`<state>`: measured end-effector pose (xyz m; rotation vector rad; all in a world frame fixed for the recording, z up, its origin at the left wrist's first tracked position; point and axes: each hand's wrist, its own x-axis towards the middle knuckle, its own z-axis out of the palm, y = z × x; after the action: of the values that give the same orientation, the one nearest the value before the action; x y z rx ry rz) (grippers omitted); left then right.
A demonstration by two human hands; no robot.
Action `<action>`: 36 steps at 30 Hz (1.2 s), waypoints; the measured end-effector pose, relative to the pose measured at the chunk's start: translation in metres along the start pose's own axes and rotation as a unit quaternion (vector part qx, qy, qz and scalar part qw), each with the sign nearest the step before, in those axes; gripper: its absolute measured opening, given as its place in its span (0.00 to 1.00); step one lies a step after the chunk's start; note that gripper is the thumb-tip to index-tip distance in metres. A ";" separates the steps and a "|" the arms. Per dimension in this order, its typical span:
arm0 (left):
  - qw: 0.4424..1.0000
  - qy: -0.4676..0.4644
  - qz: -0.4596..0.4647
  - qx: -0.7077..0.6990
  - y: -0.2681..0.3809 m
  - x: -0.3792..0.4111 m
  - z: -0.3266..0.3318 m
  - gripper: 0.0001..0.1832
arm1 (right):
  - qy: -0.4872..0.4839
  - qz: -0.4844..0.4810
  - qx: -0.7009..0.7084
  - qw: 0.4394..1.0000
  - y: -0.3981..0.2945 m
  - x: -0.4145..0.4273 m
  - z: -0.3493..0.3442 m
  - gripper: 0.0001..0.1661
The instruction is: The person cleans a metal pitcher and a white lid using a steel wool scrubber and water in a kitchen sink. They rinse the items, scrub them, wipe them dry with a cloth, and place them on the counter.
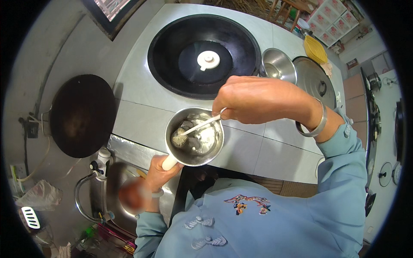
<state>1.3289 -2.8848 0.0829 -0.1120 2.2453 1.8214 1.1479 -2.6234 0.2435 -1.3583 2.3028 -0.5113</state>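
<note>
My left hand [161,172] grips the cream handle of a small metal saucepan [215,151], which is tilted so its inside shows. In my right hand [258,100] is the thin white handle of a round-headed scrubbing brush [179,138]. The brush's pale bristles rest against the left inner wall of the pan. Bright reflections cover the pan's bottom, and I cannot tell whether liquid lies there. A metal bangle [320,121] circles my right wrist. The pan is held over the front edge of the white tiled counter [142,119].
Beyond the pan, a large black wok [167,61] is set into the counter, a white round object [208,60] inside. A steel basin [277,61], a wok lid [311,75] and a yellow basket [315,49] sit rightward. Another wok [84,116] leans left, near the faucet [104,164] and sink [113,190].
</note>
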 end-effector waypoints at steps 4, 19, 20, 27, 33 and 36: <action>1.000 0.001 -0.002 0.007 -0.001 -0.003 -0.001 0.07 | -0.010 -0.016 0.068 0.998 0.005 -0.012 -0.003 0.12; 1.000 -0.010 -0.027 -0.010 0.007 -0.003 0.002 0.06 | 0.067 -0.099 -0.201 0.972 -0.020 -0.012 0.013 0.05; 1.000 -0.010 -0.022 -0.010 0.008 -0.003 0.001 0.06 | 0.061 -0.105 -0.209 0.970 -0.020 -0.008 0.020 0.05; 1.000 -0.010 -0.005 -0.012 0.006 -0.003 0.002 0.10 | -0.020 -0.158 -0.229 0.960 -0.043 0.019 0.052 0.03; 1.000 -0.012 0.002 -0.026 0.007 -0.002 0.004 0.08 | -0.097 -0.049 -0.095 0.990 -0.025 0.021 0.032 0.04; 1.000 -0.005 0.016 -0.003 0.005 -0.003 0.002 0.08 | -0.113 0.043 -0.046 0.992 -0.021 0.010 0.006 0.05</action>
<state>1.3311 -2.8822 0.0883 -0.0691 2.2463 1.8409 1.1623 -2.6427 0.2474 -1.2805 2.2106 -0.2132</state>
